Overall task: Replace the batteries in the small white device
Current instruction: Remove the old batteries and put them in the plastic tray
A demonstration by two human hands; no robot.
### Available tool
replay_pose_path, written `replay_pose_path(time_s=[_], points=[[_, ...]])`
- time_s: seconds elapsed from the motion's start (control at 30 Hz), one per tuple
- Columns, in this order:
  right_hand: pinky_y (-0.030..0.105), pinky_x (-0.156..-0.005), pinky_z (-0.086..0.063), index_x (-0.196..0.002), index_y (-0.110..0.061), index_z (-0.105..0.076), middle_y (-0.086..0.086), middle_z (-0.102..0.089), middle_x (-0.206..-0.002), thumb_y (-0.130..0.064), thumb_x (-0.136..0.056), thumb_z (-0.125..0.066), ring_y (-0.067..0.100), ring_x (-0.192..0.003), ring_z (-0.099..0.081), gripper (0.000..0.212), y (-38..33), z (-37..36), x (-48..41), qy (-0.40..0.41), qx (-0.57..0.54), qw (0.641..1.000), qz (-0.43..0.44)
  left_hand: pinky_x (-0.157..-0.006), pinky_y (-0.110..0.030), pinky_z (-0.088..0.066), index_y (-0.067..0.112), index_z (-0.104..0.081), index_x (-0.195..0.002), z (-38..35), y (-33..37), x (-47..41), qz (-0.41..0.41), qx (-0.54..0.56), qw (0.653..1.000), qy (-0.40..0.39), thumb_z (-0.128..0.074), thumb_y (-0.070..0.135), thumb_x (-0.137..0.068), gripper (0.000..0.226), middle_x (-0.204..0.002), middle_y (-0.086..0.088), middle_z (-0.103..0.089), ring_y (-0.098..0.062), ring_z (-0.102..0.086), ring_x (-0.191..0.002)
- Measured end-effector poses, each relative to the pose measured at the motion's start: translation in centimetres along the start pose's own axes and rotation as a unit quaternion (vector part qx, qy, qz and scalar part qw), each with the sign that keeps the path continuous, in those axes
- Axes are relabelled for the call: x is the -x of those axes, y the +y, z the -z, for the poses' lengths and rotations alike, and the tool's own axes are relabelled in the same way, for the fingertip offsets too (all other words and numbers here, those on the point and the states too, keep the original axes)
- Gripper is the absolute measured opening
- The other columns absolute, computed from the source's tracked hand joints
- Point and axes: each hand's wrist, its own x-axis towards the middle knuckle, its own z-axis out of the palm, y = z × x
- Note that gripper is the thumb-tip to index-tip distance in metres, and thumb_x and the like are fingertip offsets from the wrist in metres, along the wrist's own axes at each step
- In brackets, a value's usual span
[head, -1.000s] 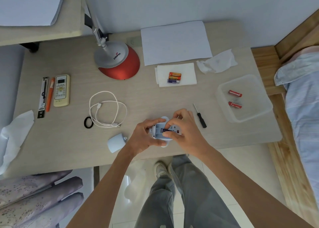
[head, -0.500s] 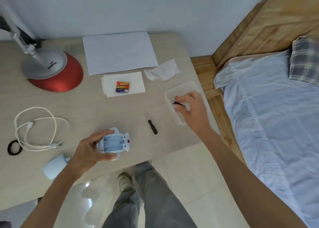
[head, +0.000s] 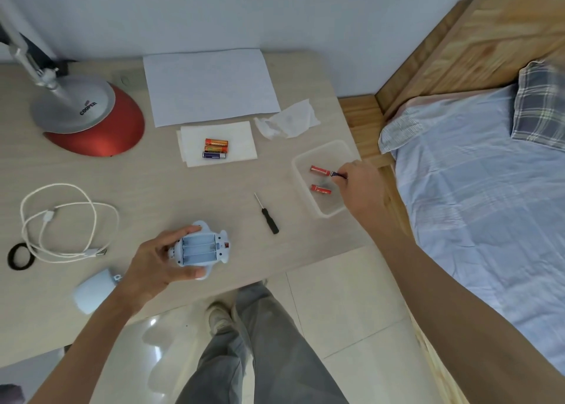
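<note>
Reaching right hand (head: pixel 359 186), fingers (head: pixel 342 179) pinching dark battery (head: pixel 338 175) over tray (head: pixel 328 212)

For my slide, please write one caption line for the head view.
Left hand steadies the emptied white device; right hand lowers a dark battery into the plastic tray.

Lamp (head: pixel 88 122): red and silver base, back left of the desk (head: pixel 153 189).
Paper (head: pixel 209 87): 1 white sheet, flat, by the wall.
Cable (head: pixel 65 223): white, looped.
Black ring (head: pixel 20 256): touching the cable.
Bed (head: pixel 489 189): blue sheet, right.
</note>
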Motion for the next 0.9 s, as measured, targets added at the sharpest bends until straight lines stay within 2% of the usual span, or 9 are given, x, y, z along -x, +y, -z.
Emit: replay_pose_path(time_s=[0.1, 0.17, 0.33, 0.5, 0.6, 0.67, 0.73, 0.83, 0.9], points=[[0.04, -0.067, -0.049, -0.087, -0.015, -0.078, 0.004, -0.065, -0.078, -0.03, -0.097, -0.074, 0.025, -0.082, -0.056, 0.018, -1.0, -0.1, 0.5, -0.012, 0.031, 0.999, -0.018, -0.101, -0.043, -0.061, 0.036, -0.077, -0.129, 0.1, 0.3, 0.0, 0.003, -0.004, 1.0, 0.006, -0.11, 0.036, -0.04, 0.095, -0.134, 0.005, -0.072, -0.021, -0.068, -0.124], [0.039, -0.066, -0.049, -0.086, -0.016, -0.079, 0.005, -0.064, -0.077, -0.03, -0.097, -0.074, 0.025, -0.082, -0.057, 0.019, -1.3, -0.1, 0.5, -0.025, 0.04, 0.999, -0.027, -0.102, -0.043, -0.061, 0.036, -0.076, -0.13, 0.0, 0.5, 0.1, 0.002, -0.005, 1.0, 0.006, -0.108, 0.039, -0.039, 0.096, -0.134, 0.005, -0.072, -0.02, -0.068, -0.124], [0.032, -0.061, -0.04, -0.084, -0.02, -0.079, 0.006, -0.064, -0.079, -0.033, -0.097, -0.075, 0.026, -0.079, -0.061, 0.019, -1.5, -0.4, -0.2, -0.068, 0.055, 0.995, -0.054, -0.099, -0.033, -0.063, 0.031, -0.076, -0.13, -0.2, 0.6, 0.3, 0.007, 0.0, 1.0, 0.006, -0.106, 0.015, -0.051, 0.086, -0.133, 0.007, -0.073, -0.018, -0.068, -0.124], [0.032, -0.059, -0.042, -0.08, -0.022, -0.078, 0.004, -0.063, -0.076, -0.035, -0.094, -0.077, 0.025, -0.076, -0.061, 0.019, -1.6, -0.7, -0.5, -0.07, 0.069, 0.994, -0.056, -0.095, -0.029, -0.064, 0.029, -0.076, -0.131, -0.2, 0.5, 0.1, 0.008, -0.003, 1.0, 0.004, -0.104, 0.009, -0.053, 0.085, -0.133, 0.006, -0.072, -0.017, -0.068, -0.122], [0.033, -0.057, -0.049, -0.074, -0.016, -0.074, 0.007, -0.065, -0.073, -0.03, -0.092, -0.075, 0.026, -0.072, -0.063, 0.023, -1.3, 0.0, -0.7, -0.078, 0.037, 0.994, -0.07, -0.096, -0.032, -0.065, 0.029, -0.075, -0.132, -0.1, 0.5, 0.1, 0.007, 0.001, 1.0, 0.003, -0.104, 0.009, -0.055, 0.085, -0.135, 0.003, -0.071, -0.017, -0.068, -0.123], [0.044, -0.074, -0.061, -0.091, -0.012, -0.08, 0.011, -0.075, -0.09, -0.029, -0.095, -0.073, 0.029, -0.087, -0.07, 0.019, -1.7, 1.6, -0.3, -0.053, 0.013, 0.996, -0.066, -0.095, -0.032, -0.065, 0.028, -0.074, -0.133, -0.2, 0.6, 0.1, 0.002, -0.009, 1.0, 0.0, -0.104, 0.01, -0.057, 0.084, -0.134, 0.002, -0.071, -0.017, -0.067, -0.124], [0.047, -0.087, -0.059, -0.107, -0.013, -0.081, 0.009, -0.077, -0.105, -0.027, -0.097, -0.075, 0.029, -0.1, -0.069, 0.019, -3.1, 3.9, 0.9, 0.013, -0.045, 0.998, -0.05, -0.094, -0.032, -0.065, 0.027, -0.073, -0.134, -0.3, 0.8, 0.2, -0.002, -0.015, 1.0, 0.0, -0.103, 0.01, -0.058, 0.083, -0.133, 0.005, -0.07, -0.017, -0.066, -0.125], [0.04, -0.085, -0.056, -0.109, -0.012, -0.081, 0.005, -0.076, -0.102, -0.023, -0.095, -0.079, 0.024, -0.092, -0.067, 0.018, -7.0, 6.8, 3.8, 0.06, -0.163, 0.985, 0.0, -0.095, -0.034, -0.064, 0.029, -0.074, -0.133, -0.6, 1.4, 0.3, 0.007, -0.011, 1.0, 0.006, -0.105, 0.012, -0.058, 0.083, -0.133, 0.004, -0.07, -0.018, -0.066, -0.124], [0.029, -0.08, -0.055, -0.109, -0.013, -0.081, 0.0, -0.075, -0.098, -0.02, -0.09, -0.086, 0.016, -0.082, -0.066, 0.021, -10.2, 7.2, 6.3, 0.028, -0.249, 0.967, 0.041, -0.096, -0.033, -0.063, 0.032, -0.075, -0.131, -0.7, 1.8, 0.4, 0.008, -0.015, 1.0, 0.012, -0.107, 0.016, -0.055, 0.084, -0.132, 0.005, -0.07, -0.017, -0.067, -0.123]])
